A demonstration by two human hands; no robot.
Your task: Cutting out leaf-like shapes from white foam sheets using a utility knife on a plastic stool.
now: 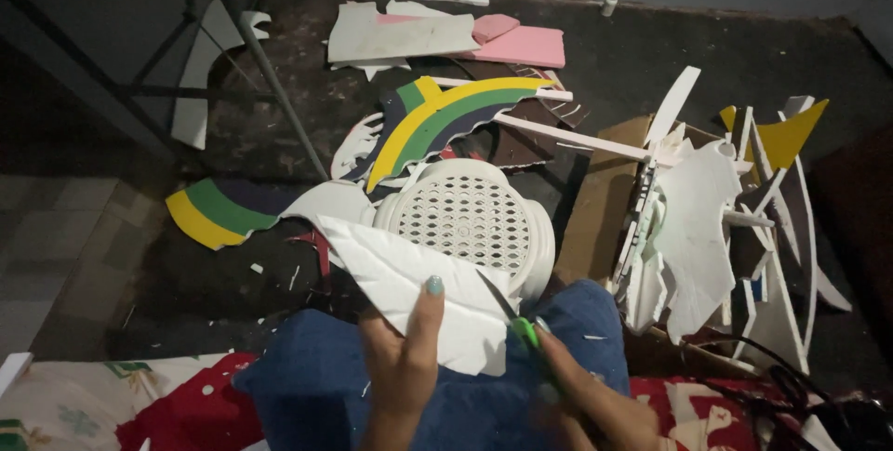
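My left hand [402,358] grips a white leaf-shaped foam piece [409,284] from below, thumb on top, holding it above my blue-clad lap [326,377]. My right hand [586,395] holds green-handled scissors [516,316]; their blades point up-left and meet the foam piece's right edge. Just beyond the foam piece stands a white plastic stool [470,218] with a perforated seat.
Foam scraps litter the dark floor: a striped yellow, green and navy arc [446,116], another striped piece [219,209], pink and white sheets [437,37]. A cardboard box [605,200] with white offcuts [693,228] sits at right. Metal table legs [270,79] stand at left.
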